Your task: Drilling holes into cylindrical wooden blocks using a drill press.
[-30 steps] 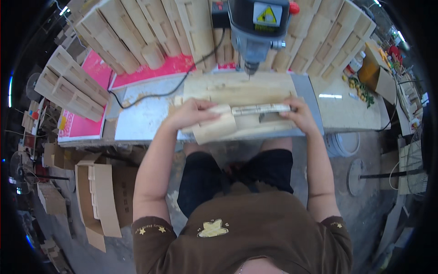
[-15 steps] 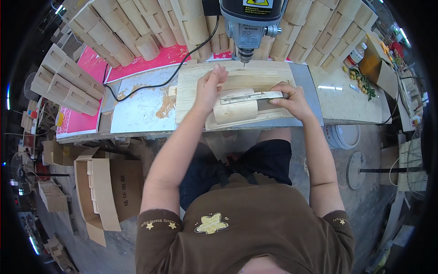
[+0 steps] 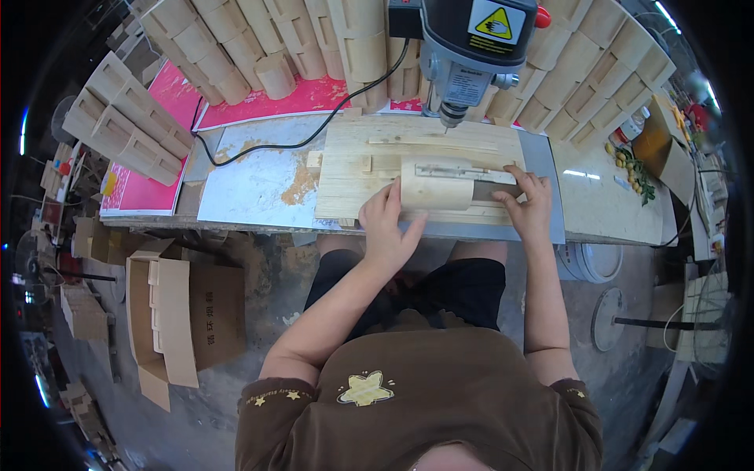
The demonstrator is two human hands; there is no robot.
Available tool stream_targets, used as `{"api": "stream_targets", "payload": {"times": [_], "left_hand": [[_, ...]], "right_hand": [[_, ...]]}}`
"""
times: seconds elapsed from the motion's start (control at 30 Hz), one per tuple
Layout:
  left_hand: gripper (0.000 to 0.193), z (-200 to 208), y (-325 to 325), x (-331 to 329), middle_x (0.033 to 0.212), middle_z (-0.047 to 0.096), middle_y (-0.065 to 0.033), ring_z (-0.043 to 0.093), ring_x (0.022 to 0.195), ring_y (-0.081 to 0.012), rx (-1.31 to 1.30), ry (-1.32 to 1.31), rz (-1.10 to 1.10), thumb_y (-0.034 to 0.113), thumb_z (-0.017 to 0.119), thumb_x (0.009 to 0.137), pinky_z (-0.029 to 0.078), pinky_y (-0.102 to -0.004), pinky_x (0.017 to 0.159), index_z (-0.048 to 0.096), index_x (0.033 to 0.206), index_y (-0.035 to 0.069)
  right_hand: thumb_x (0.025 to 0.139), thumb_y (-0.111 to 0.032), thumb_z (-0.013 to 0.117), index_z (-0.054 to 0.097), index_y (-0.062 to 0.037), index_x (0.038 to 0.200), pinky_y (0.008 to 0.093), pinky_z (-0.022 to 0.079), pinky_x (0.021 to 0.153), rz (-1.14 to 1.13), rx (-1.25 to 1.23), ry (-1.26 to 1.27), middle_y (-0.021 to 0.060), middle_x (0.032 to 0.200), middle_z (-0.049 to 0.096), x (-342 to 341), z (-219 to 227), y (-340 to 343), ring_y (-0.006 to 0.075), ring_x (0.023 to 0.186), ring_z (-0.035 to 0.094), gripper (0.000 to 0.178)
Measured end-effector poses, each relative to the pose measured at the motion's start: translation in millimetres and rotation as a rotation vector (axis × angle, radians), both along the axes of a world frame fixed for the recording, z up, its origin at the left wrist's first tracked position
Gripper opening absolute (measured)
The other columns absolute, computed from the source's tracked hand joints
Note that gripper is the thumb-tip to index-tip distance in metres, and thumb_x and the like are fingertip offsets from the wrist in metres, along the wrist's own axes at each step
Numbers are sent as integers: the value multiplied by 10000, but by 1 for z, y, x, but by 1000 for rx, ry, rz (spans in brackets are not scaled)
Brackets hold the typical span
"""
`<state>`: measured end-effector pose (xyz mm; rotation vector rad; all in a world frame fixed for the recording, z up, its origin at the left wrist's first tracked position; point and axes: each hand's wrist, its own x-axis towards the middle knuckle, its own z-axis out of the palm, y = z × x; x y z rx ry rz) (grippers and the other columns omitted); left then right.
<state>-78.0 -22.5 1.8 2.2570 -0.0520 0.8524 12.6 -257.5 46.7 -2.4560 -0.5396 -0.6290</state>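
Wood tube (image 3: 436, 194) lay sideways on the wood board (image 3: 339, 192), middle of the tabletop (image 3: 255, 200), on the near side of the drill (image 3: 475, 67). Left hand (image 3: 385, 229): thumb and fingers wide, fingertips at tube's left end. Right hand (image 3: 534, 208): fingers narrow, holding right end of the gray bar (image 3: 488, 191) sticking out of the tube.

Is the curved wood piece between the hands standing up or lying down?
Lying down: the curved wood piece lies sideways over the flat board, with its rounded side facing up.
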Motion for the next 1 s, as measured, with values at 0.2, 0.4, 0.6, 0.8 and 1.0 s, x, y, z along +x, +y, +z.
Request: {"api": "stream_targets", "payload": {"times": [0.2,0.4,0.6,0.8,1.0], "left_hand": [[710,1,15,42,1117,541,-137,459,1091,-292,145,187,14,351,685,734,249,-440,955,437,1307,13],[732,-7,34,48,1038,557,-90,470,1038,-267,167,195,65,367,732,671,247,-470,934,476,1294,80],[660,-10,57,67,963,590,-19,494,982,-234,135,233,-18,305,781,618,265,-442,915,563,1221,150],[532,-9,62,71,861,572,2,505,914,-223,119,227,-85,288,789,598,281,-416,883,628,1089,159],[424,-10,59,71,794,537,0,508,857,-218,105,192,-83,273,792,593,303,-388,825,658,976,149]], "right_hand": [[629,-144,791,634,-155,1112,335,455,686,-2,203,176,80,879,601,48,-9,9,240,753,554,508],[649,-122,779,607,-160,1156,336,465,729,34,214,170,90,919,591,54,-15,28,249,798,575,537],[681,-100,764,596,-108,1162,305,470,677,107,242,206,78,947,593,49,-1,32,201,769,571,510],[752,-100,710,636,-75,1081,209,393,539,37,204,-311,21,819,589,65,91,17,78,597,471,338],[903,-281,524,595,29,839,310,445,617,255,503,-155,129,671,583,131,188,58,143,677,567,324]]}}
